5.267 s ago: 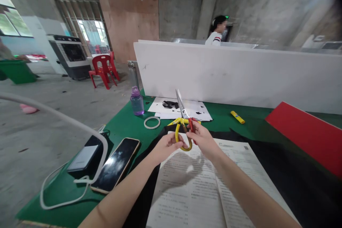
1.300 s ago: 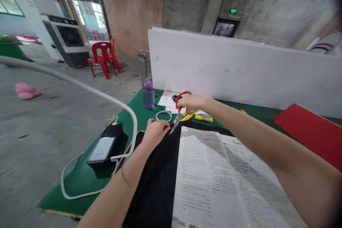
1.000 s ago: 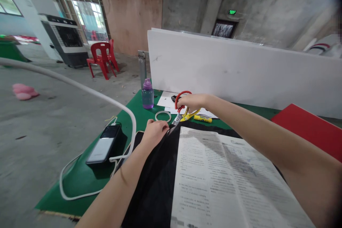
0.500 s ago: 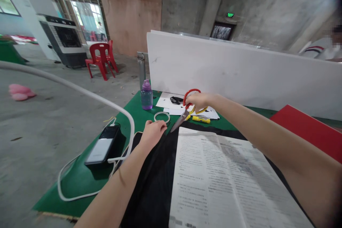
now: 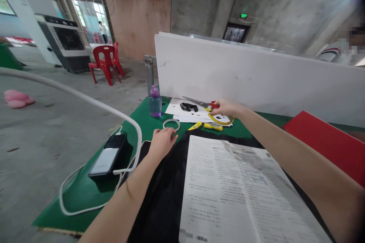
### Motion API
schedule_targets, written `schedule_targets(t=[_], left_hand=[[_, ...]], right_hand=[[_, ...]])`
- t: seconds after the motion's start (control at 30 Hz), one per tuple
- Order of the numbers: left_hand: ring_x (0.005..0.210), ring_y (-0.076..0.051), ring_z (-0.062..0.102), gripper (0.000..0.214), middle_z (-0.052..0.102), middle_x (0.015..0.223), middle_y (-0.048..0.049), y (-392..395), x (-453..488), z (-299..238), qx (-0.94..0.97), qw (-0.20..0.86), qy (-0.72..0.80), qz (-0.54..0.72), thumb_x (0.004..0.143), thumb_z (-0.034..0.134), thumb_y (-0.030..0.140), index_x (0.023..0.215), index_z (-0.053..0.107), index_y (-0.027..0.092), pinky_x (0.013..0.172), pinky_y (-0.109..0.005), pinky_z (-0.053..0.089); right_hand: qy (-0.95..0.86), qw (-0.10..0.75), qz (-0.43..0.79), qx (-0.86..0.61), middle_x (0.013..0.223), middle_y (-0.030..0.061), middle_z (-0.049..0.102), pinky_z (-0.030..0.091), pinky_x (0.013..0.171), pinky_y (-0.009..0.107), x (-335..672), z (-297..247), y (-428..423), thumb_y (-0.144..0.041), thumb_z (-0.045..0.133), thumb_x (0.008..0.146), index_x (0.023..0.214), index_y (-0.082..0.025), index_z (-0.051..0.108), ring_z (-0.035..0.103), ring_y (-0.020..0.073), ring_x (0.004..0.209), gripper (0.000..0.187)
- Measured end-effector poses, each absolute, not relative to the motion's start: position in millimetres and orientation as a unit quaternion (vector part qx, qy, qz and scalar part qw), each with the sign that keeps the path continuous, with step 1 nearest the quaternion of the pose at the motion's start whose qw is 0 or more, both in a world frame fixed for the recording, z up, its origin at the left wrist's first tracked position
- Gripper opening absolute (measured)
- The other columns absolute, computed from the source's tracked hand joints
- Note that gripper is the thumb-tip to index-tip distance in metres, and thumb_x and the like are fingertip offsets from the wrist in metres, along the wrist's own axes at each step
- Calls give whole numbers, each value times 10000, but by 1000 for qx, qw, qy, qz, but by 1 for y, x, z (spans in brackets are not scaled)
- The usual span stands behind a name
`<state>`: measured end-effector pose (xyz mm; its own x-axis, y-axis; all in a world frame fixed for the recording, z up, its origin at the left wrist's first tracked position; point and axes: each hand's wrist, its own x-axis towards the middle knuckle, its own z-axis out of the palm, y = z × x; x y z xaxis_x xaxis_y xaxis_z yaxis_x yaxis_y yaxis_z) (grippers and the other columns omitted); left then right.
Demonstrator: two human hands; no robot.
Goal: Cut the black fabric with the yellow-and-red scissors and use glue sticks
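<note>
The right hand point(image 5: 226, 108) is closed around the red and yellow handles of the scissors point(image 5: 197, 102), which lie nearly flat over the white paper sheets point(image 5: 177, 111) at the far side of the table point(image 5: 85, 193), blades shut and pointing left toward the purple bottle point(image 5: 155, 101). The left hand point(image 5: 161, 142) rests palm down on the edge of the black cloth point(image 5: 165, 197), just beside the tape ring point(image 5: 171, 124), fingers bent; I cannot tell whether it pinches the cloth. Two yellow markers point(image 5: 213, 127) lie between the scissors and the open book point(image 5: 228, 186).
</note>
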<state>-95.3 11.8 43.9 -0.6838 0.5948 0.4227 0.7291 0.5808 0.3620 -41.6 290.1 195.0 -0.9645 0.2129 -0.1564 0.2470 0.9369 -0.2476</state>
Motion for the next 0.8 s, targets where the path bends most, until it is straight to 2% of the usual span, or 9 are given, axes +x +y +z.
schedule_targets(t=[0.07,0.13,0.23,0.33,0.43,0.57,0.7,0.8], left_hand=[[765,-179,588,165,670,856,-26,13,-89,52,-403,129,-859,-288,905,462,303,898,599,211,840,-366,331],[828,-184,585,218,673,888,-29,15,-82,62,-445,86,-823,-342,923,436,331,922,620,214,862,-357,339],[893,-185,573,307,673,930,-35,19,-71,70,-496,-50,-740,-451,933,413,389,885,653,204,847,-325,372],[673,-135,520,337,607,727,-14,22,-65,68,-469,-206,-645,-567,888,489,455,911,656,163,642,-258,387],[514,-64,364,341,499,622,33,24,-66,62,-375,-259,-566,-687,816,613,447,935,640,129,499,-203,265],[459,-42,315,280,442,529,54,21,-71,59,-332,-268,-548,-719,809,643,388,719,591,128,468,-205,206],[436,-46,342,252,437,475,74,16,-70,66,-359,-269,-585,-676,838,610,373,738,574,144,478,-204,241],[460,-61,407,250,491,487,64,16,-66,72,-405,-276,-610,-622,843,596,378,739,555,154,505,-208,294]], right_hand=[[958,87,-236,136,917,89,651,462,613,279,-25,183,279,-391,544,814,1016,-159,595,599,194,772,311],[930,101,-328,135,911,99,633,484,652,272,-13,170,261,-321,425,866,1044,-145,551,595,182,797,280],[841,71,-507,175,796,74,576,502,686,266,-5,153,228,-184,349,824,886,-158,505,568,151,737,170],[681,22,-701,210,694,27,511,497,646,259,-4,142,194,-116,404,736,737,-181,448,518,127,648,79],[560,-16,-799,219,627,-6,467,462,592,241,-6,136,169,-90,473,667,671,-179,443,467,108,582,94],[611,-24,-770,182,560,-32,434,376,524,231,-13,135,165,-170,624,643,602,-174,463,420,94,546,166],[769,3,-620,154,629,-22,509,330,532,237,-24,134,187,-359,777,576,674,-175,550,444,102,605,309],[853,8,-505,133,584,-33,476,318,519,255,-30,135,199,-489,769,571,645,-197,528,430,107,562,386]])
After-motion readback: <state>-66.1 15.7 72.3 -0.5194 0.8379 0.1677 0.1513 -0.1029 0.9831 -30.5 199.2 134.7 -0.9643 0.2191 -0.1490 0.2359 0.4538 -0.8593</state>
